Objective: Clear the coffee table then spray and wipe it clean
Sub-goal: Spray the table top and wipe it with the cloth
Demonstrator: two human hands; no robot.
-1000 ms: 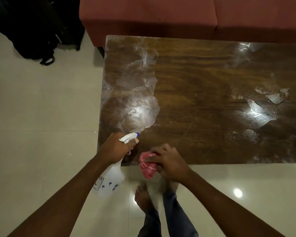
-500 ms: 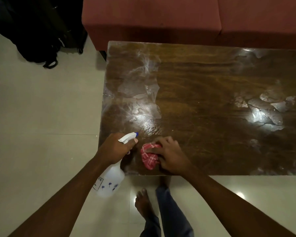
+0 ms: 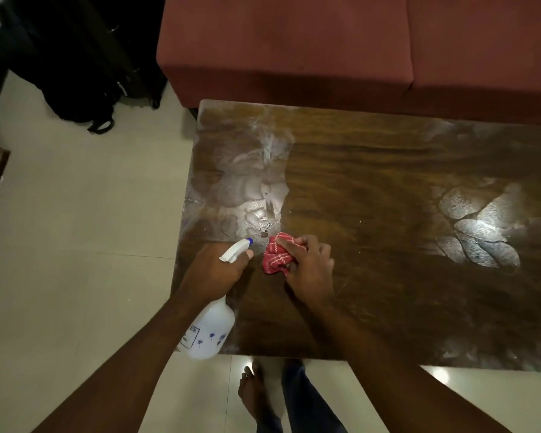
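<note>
The dark wooden coffee table point(image 3: 372, 189) fills the middle, bare of objects, with wet foamy spray patches at its left end and right side. My left hand point(image 3: 214, 270) grips a white spray bottle point(image 3: 210, 332) by its neck, blue-tipped nozzle pointing over the table's left part. My right hand point(image 3: 308, 270) presses a crumpled red checked cloth point(image 3: 277, 257) onto the tabletop just right of the nozzle, at the lower edge of the left wet patch.
A red sofa point(image 3: 294, 51) stands right behind the table's far edge. Black bags point(image 3: 78, 67) sit on the pale tiled floor point(image 3: 75, 245) at the far left. My bare foot point(image 3: 252, 392) and trouser leg are below the table's near edge.
My right hand has slid the red cloth from the table's near edge inward toward the left wet patch. The left hand with the bottle moved forward over the table too.
</note>
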